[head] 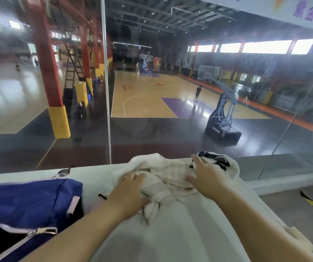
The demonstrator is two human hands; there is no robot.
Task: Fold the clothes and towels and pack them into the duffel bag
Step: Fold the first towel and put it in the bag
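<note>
At the bottom of the frame two bare forearms reach up across a pale table (170, 233), and at lower left the blue duffel bag (29, 201) lies with its zip open, a dark interior showing and a metal strap clip at its near edge. Just right of the bag, at centre, the left hand (128, 191) lies palm down with fingers spread on a crumpled white towel (161, 178), pressing rather than gripping it. The right hand (204, 176), to the right of centre, rests open and flat on the same heap, its fingertips touching a white garment with black markings (216, 159) bunched at the far right of the pile. A small dark object lies on the table between the bag and the left wrist; what it is cannot be told. Beyond the heap the table edge meets a glass wall (151, 144) with a thin upright frame bar left of centre. Through the glass, across the upper half, lies an indoor basketball court (148, 99) with a wheeled hoop stand (223, 114) at right, red and yellow pillars at left, and small distant figures
</note>
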